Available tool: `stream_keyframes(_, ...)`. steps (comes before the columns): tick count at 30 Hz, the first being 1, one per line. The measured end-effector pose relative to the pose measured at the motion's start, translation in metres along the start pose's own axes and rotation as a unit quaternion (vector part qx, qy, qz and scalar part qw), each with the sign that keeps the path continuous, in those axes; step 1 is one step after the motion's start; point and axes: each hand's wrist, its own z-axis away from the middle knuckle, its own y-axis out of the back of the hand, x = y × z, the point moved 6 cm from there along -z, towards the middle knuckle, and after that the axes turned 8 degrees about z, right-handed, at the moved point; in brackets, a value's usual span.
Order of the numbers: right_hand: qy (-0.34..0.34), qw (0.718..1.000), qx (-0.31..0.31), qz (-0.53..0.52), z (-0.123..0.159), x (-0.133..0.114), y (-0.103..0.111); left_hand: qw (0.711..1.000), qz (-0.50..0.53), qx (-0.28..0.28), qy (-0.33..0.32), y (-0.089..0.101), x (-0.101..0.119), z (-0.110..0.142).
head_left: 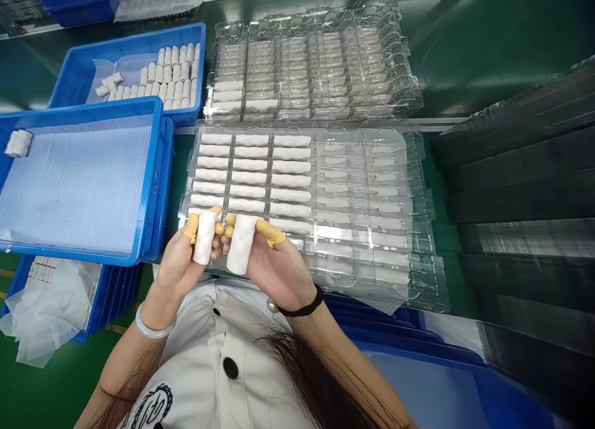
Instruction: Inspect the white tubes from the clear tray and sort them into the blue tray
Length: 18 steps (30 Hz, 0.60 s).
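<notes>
Left hand (pixel 176 265) pinches a white roll (pixel 205 237), right hand (pixel 276 265) a second roll (pixel 242 244), both long axes upright, side by side, over the near edge of a clear tray (pixel 425 218)

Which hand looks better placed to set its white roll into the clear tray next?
Probably the right hand: its white roll is held over the clear plastic tray, closer to the part of the tray that looks unfilled. The left hand sits further out, near the tray's corner.
</notes>
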Motion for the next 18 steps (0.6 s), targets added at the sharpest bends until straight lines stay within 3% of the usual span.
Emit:
stream_keyframes(6, 0.026, 0.999, -0.02, 0.021, 0.0021, 0.0016, 0.0002, 0.998, -0.015, -0.055, 0.022, -0.0029, -0.004, -0.0006)
stream_keyframes(11, 0.015, 0.999, -0.015, 0.036, 0.0033, -0.0011, -0.0043, 0.998, -0.054, -0.031, 0.025, 0.0009, -0.004, -0.0029)
stream_keyframes(18, -0.012, 1.0, 0.003, -0.015, 0.0042, -0.0037, -0.003, 0.999, -0.002, -0.014, 0.031, -0.0014, -0.0032, -0.0028)
